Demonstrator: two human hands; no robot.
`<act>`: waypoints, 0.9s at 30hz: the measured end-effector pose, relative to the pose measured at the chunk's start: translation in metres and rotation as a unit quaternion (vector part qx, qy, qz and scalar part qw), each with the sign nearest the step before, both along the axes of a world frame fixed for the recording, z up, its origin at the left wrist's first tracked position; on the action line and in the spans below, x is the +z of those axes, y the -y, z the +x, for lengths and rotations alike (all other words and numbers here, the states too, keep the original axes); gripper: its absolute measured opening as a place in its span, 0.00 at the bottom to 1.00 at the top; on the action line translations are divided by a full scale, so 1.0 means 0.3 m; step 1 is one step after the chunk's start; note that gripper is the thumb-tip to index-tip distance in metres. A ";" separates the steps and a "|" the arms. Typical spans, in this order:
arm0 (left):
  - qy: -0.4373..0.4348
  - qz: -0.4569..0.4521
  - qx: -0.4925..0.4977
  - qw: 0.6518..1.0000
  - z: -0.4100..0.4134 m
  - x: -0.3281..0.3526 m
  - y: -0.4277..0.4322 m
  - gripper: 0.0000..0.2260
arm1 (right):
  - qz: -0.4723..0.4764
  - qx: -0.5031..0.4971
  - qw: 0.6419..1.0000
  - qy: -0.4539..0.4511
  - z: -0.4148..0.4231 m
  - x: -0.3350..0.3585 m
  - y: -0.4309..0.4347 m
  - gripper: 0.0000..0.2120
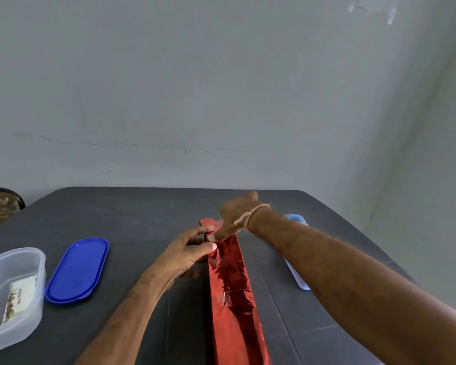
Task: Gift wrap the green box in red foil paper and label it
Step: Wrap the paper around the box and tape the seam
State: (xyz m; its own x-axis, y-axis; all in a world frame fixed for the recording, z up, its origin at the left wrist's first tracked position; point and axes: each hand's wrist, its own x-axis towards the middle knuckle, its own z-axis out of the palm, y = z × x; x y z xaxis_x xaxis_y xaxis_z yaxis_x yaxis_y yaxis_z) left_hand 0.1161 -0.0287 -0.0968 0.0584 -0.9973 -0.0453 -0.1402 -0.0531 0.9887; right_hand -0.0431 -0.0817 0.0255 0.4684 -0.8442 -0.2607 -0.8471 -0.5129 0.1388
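Pinching the foil (232, 293) at its far end, left hand (187, 255) and right hand (233, 217) suggest wrapping nearly done, labelling still ahead.

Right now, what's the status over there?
Left hand and right hand both pinching the far end of the red foil paper. Green box not visible. Nothing in the way.
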 end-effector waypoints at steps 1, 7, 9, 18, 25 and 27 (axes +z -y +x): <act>0.001 0.000 0.002 1.000 0.001 -0.004 0.001 0.18 | 0.030 -0.002 0.999 0.033 0.011 -0.001 0.000 0.49; -0.006 0.020 0.000 1.000 0.001 -0.003 0.010 0.20 | 0.026 -0.083 0.992 0.096 0.015 -0.123 0.130 0.31; -0.020 0.020 -0.003 1.000 0.001 0.003 0.006 0.20 | 0.062 -0.096 0.981 0.160 0.011 -0.144 0.147 0.27; -0.050 0.029 -0.002 0.998 -0.007 0.011 -0.013 0.17 | -0.007 -0.114 0.955 0.272 -0.032 -0.168 0.157 0.12; -0.053 0.037 -0.002 0.998 0.001 -0.012 -0.007 0.22 | -0.009 -0.124 0.947 0.294 -0.023 -0.257 0.129 0.39; -0.054 0.039 -0.002 0.998 0.002 -0.014 -0.006 0.23 | -0.017 -0.134 0.938 0.319 -0.018 -0.273 0.132 0.37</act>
